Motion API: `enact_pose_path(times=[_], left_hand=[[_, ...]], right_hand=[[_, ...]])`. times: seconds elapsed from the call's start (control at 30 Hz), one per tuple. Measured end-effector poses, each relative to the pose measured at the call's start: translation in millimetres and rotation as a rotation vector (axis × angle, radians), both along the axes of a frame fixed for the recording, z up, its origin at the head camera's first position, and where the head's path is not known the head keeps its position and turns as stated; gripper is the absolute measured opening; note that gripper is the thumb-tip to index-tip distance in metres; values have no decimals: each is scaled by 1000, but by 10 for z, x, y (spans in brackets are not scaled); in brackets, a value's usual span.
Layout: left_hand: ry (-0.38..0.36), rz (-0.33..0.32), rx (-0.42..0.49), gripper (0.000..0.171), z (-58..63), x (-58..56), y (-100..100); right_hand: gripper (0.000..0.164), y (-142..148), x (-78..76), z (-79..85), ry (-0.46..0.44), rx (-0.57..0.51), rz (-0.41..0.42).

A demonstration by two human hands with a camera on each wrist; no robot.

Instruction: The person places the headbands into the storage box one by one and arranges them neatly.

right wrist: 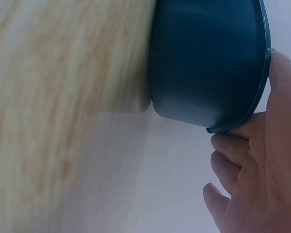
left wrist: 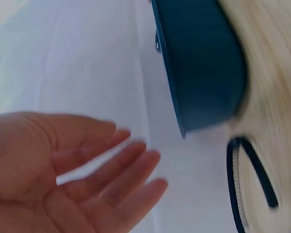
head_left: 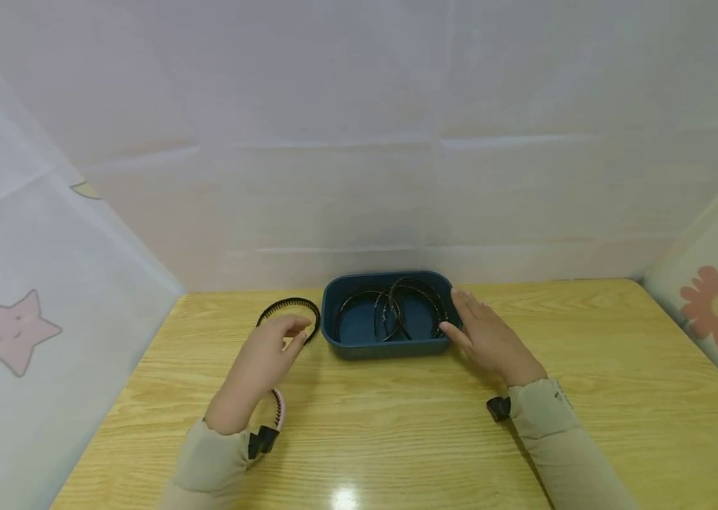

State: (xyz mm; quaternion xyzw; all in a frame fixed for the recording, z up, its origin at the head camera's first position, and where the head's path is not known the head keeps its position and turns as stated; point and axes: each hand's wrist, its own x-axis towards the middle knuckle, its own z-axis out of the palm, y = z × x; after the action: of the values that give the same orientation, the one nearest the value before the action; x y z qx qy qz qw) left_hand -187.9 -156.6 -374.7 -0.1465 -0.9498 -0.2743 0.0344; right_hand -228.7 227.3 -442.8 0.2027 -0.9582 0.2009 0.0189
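A dark blue plastic bin [head_left: 391, 350] stands near the back of the table, with black headbands [head_left: 440, 306] overlapping inside it. My right hand [head_left: 489, 336] rests at the bin's right end, its thumb over the front rim and the other fingers along the side. In the right wrist view, the fingertips touch the rim [right wrist: 266, 82] close to a corner. To the left of the bin, a black toothed headband [head_left: 289, 300] lies on the table. My left hand [head_left: 270, 350] hovers over its near side, thumb and fingers apart with nothing between them.
A pink headband [head_left: 280, 411] with dark teeth lies under my left wrist, partly hidden by it. The wooden table [head_left: 391, 425] meets a pale cloth backdrop [head_left: 359, 198] right behind the bin. Cloth with printed shapes hangs on both sides.
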Motion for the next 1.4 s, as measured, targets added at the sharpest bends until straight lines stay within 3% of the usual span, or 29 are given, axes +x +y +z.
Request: enact_pose_path(times=[0.13,0.3,0.47,0.7,0.9,1.1,1.4], left_hand=[[-25,-38,-92,30,-24,22,-248],[-86,-37,-183,31,-75,46,-515],[-177,-35,-195,36,-114,11,-710],[-249,-26,-186,32,-189,-41,-903],[-293,-25,-170,27,-288,-91,-993],[-339,-5,-174,20,-310,-105,-982],[-337,-2,-171,9,-337,-94,-1021]], right_hand=[[78,-5,5,14,-7,4,1],[78,-4,9,21,-12,4,-2],[78,-8,-3,5,-2,2,2],[78,-16,-11,-8,3,0,6],[78,-14,1,27,3,5,-1],[78,1,-10,7,-2,12,-10],[78,-14,-1,33,-2,7,-2]])
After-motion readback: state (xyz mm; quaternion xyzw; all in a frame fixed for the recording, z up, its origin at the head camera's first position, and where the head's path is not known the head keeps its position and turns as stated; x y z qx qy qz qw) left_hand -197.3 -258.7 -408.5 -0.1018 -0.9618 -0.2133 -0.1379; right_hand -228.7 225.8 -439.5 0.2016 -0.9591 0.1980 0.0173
